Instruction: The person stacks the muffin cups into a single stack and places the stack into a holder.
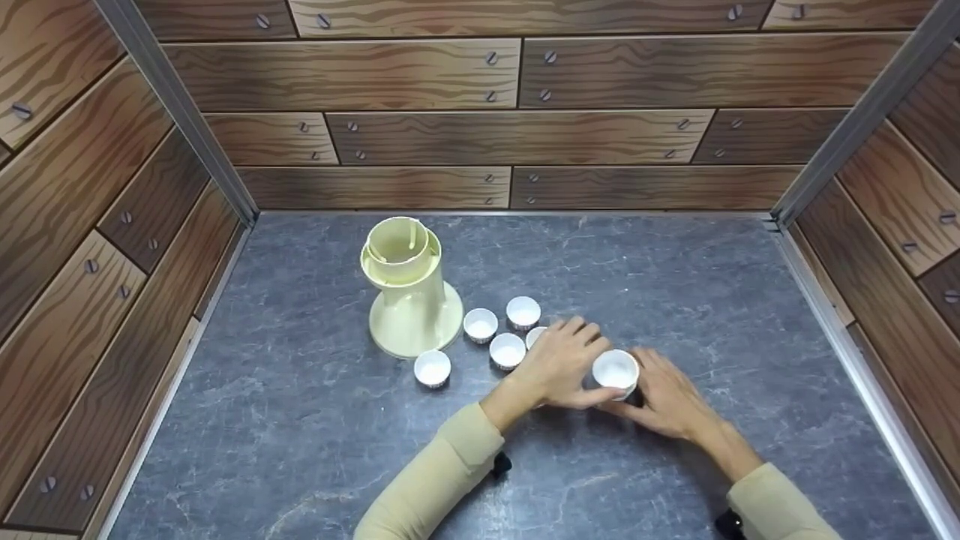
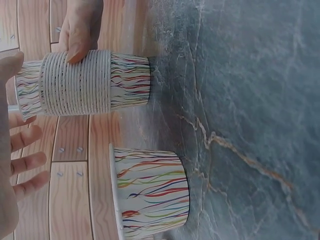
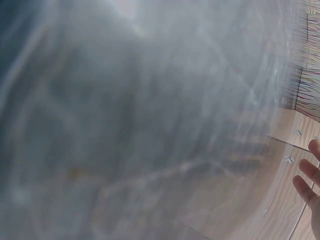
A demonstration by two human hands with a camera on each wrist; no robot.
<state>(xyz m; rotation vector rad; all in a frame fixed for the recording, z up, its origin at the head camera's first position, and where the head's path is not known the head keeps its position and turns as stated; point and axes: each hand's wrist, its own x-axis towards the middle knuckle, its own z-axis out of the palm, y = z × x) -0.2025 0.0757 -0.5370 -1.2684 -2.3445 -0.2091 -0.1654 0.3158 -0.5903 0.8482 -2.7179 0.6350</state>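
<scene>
A stack of paper cups (image 2: 82, 82), seen from the head view only as a white mouth, is being shown by the left wrist view to be many striped cups nested upright on the tabletop (image 1: 675, 285), mouth upward. It is being held between the left hand (image 1: 559, 367) and right hand (image 1: 664, 397), fingers curled around it. Loose cups (image 1: 508, 350) and a cream dispenser (image 1: 411, 289) are standing just left, while the right wrist view is blurred.

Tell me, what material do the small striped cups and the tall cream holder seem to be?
Stack of cups: probably thin paper, matte, with printed coloured stripes and fine stacked rims. Cream holder: likely moulded plastic, smooth and slightly glossy, one even colour.
</scene>
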